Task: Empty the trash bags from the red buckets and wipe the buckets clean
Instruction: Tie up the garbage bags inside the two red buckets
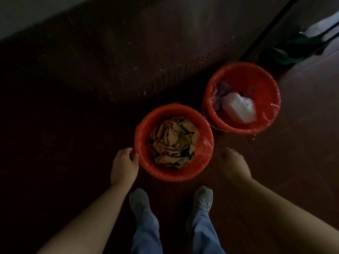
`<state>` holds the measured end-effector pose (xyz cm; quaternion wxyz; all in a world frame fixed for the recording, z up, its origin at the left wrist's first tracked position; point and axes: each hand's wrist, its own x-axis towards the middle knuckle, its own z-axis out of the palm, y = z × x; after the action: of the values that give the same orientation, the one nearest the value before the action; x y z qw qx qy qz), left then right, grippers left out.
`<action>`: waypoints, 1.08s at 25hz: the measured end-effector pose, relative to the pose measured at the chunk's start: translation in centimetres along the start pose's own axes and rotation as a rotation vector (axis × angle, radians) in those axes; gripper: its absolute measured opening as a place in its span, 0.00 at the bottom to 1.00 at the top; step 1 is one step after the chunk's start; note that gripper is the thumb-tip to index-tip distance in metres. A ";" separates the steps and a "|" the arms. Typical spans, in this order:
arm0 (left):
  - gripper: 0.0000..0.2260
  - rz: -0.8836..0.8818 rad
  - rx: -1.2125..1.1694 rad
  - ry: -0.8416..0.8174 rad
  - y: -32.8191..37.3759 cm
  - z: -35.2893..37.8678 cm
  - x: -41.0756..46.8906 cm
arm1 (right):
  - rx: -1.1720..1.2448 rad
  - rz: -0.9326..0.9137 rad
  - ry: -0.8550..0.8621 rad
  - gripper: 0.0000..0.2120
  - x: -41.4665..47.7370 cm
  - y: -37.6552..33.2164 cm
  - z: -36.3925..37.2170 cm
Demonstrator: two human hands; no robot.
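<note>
Both round red plastic buckets stand on the dark brown floor (73,143), each lined and loaded. The near bucket (183,176) sits dead centre, ahead of my grey shoes (203,198). Its thin translucent liner bag (206,143) is folded over the rim and filled with torn brown cardboard scraps (174,142). The far bucket (256,79) is just beside it at 2 o'clock and holds crumpled white plastic waste (238,107). My left hand (124,165) is at the near rim's 8 o'clock, thumb against the liner edge; I cannot tell whether the fingers are clamped on the film. My right hand (233,165) hangs at 4 o'clock, apart from the bucket, too blurred to judge its fingers. Risks noted: a one-sided pull may tear the thin film or tip the bucket and spill scraps, and the poor light may hide snags.
</note>
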<state>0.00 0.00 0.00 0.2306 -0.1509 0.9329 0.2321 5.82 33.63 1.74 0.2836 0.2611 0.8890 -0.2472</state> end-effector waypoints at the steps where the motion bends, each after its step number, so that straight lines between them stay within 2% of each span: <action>1: 0.20 -0.029 -0.021 0.006 -0.5 0.8 0.7 | 0.043 0.038 0.001 0.10 0.8 0.2 1.0; 5: 0.23 -0.068 -0.057 -0.023 -1.6 3.2 3.6 | 0.152 0.134 -0.018 0.11 3.5 0.7 4.2; 9: 0.23 -0.140 -0.123 -0.037 -2.2 4.8 6.8 | 0.288 0.187 -0.029 0.09 6.0 1.0 6.5; 14: 0.15 -0.173 -0.157 -0.023 -1.9 6.4 7.8 | 0.471 0.300 0.050 0.12 7.7 2.4 8.4; 17: 0.12 -0.187 -0.163 0.034 -2.4 7.0 8.3 | 0.470 0.330 0.061 0.11 8.5 2.9 9.1; 21: 0.06 -0.239 -0.189 0.094 -2.7 7.7 8.8 | 0.481 0.381 0.136 0.05 9.1 2.7 9.6; 24: 0.04 -0.208 -0.165 0.112 -2.5 7.6 8.8 | 0.436 0.381 0.195 0.03 9.2 2.5 9.7; 27: 0.05 -0.141 -0.102 0.072 -2.4 7.1 8.7 | 0.427 0.356 0.158 0.03 9.0 2.2 9.2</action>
<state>-3.88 0.03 -10.85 0.2047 -0.2357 0.9146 0.2570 4.26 32.76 -11.23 0.1909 0.4851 0.7765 -0.3539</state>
